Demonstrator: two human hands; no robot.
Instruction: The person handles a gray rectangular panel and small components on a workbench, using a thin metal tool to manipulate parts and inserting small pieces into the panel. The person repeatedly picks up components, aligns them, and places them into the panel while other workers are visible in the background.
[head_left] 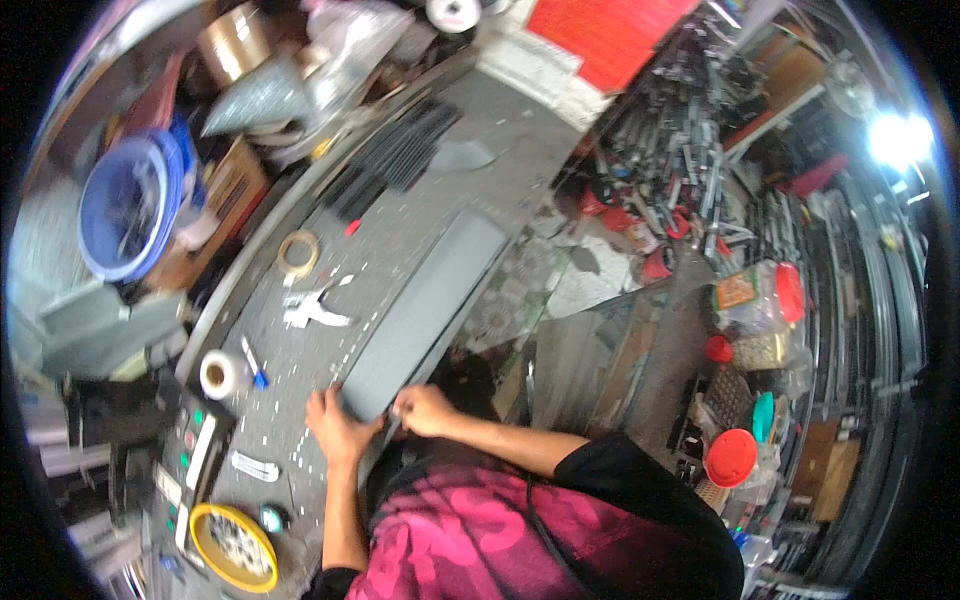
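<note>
A long flat grey panel (pixel 430 310) lies lengthwise on the grey workbench (pixel 525 110), its near end close to my body. My left hand (pixel 342 428) is closed on the near left corner, fingers along the side edge and thumb at the end. At the near right corner, my right hand (pixel 424 412) is closed in a pinch against the panel's edge. What sits between its fingertips is too small and blurred to name. A thin dark strip runs along the panel's right side.
Left on the bench lie a tape ring (pixel 298 255), a white forked object (pixel 320 306), a white roll (pixel 222 374) and a blue-capped marker (pixel 255 366). A yellow basket (pixel 270 575) holds small pieces. Black slatted strips (pixel 395 150) lie farther off. A blue bucket (pixel 90 225) stands left.
</note>
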